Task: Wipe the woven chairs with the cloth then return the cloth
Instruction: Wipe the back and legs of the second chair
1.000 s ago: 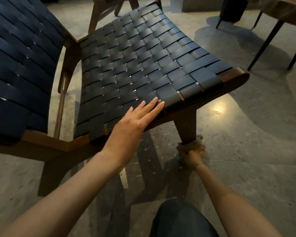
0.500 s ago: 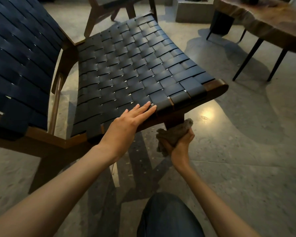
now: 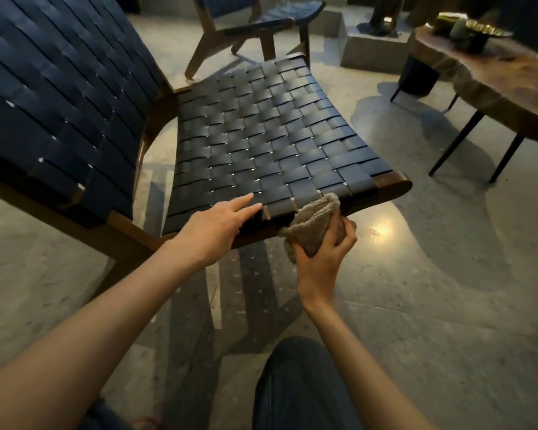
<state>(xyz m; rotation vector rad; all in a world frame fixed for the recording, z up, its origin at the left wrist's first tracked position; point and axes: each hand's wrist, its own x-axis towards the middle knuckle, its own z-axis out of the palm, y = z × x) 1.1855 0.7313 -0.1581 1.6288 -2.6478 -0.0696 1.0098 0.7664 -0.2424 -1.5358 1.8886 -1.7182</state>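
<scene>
A woven chair (image 3: 261, 135) with dark blue straps and a brown wooden frame fills the left and middle of the head view. My left hand (image 3: 218, 225) rests flat on the seat's front edge, fingers straight. My right hand (image 3: 323, 256) grips a bunched beige cloth (image 3: 314, 225), holding it against the front rail of the seat, just right of my left hand. A second woven chair (image 3: 261, 20) stands behind the first, at the top middle.
A live-edge wooden table (image 3: 494, 82) on thin black legs stands at the right, with dark bowls on top. Grey stone blocks (image 3: 373, 48) sit behind the chairs. The polished stone floor (image 3: 448, 290) spreads to the right. My knee in dark trousers (image 3: 298, 386) is at the bottom.
My right hand has lifted the cloth from the bottom of the front chair leg up to the seat's front rail. The view has risen, showing more of the room.
</scene>
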